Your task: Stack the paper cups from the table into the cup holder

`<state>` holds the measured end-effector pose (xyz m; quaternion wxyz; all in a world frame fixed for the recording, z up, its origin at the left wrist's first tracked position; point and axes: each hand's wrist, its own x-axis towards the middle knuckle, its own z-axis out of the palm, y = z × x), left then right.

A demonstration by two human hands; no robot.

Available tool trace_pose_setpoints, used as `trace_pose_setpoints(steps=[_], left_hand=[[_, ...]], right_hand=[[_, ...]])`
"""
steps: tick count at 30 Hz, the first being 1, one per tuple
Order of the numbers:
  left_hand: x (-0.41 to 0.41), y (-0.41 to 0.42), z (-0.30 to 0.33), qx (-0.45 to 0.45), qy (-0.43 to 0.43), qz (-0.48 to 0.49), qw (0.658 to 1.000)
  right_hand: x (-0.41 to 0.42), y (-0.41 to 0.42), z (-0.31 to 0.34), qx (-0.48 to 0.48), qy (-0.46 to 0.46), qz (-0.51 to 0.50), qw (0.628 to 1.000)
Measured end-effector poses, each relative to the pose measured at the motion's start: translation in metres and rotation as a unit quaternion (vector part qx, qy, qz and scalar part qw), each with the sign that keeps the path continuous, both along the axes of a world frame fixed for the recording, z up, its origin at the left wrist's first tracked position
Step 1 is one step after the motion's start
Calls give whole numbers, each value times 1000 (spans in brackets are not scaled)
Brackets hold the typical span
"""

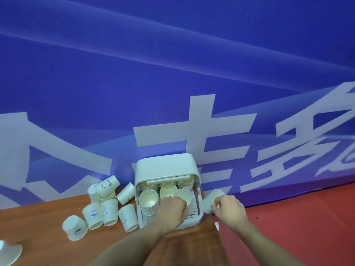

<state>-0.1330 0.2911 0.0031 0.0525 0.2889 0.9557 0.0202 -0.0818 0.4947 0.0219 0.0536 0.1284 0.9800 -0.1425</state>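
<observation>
The white cup holder [165, 167] stands on the wooden table [48, 214] against the blue wall, its front open. A stack of paper cups [148, 200] sits in its left front slot, more stacks lie behind. My left hand [172, 210] reaches into the holder and grips a paper cup [183, 195] tilted over the middle. My right hand [228, 207] is just right of the holder, holding another paper cup [216, 194] by its rim. Several loose paper cups [109, 209] stand and lie left of the holder.
The table's right edge [216, 225] runs just beside the holder, with red floor [297, 217] beyond it. A blue banner wall [172, 73] rises directly behind. Part of a white object [9, 252] shows at the bottom left corner.
</observation>
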Motion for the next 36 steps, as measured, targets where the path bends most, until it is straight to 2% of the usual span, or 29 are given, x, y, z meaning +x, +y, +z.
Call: trace_pose_setpoints(steps=[8,14,24,31,36], left_hand=[[-17,45,-41,-87,-49,-10,995],[-26,66,-62,-127,-67,4,990],[-25,49,-67,-73,-46,-29,996],[-20,-5,-60,-32,-10,-22,999],[-12,-48,-57,-46,-9,-40,998]], right_hand=[[-1,25,-44,-19,24,16,999],[-12,37,-48,-19,53,45,997],[-23,20,-37,16,130,143,981],[-37,-10,-34,77,84,234,966],[-53,-26,-45,149,-36,289,945]])
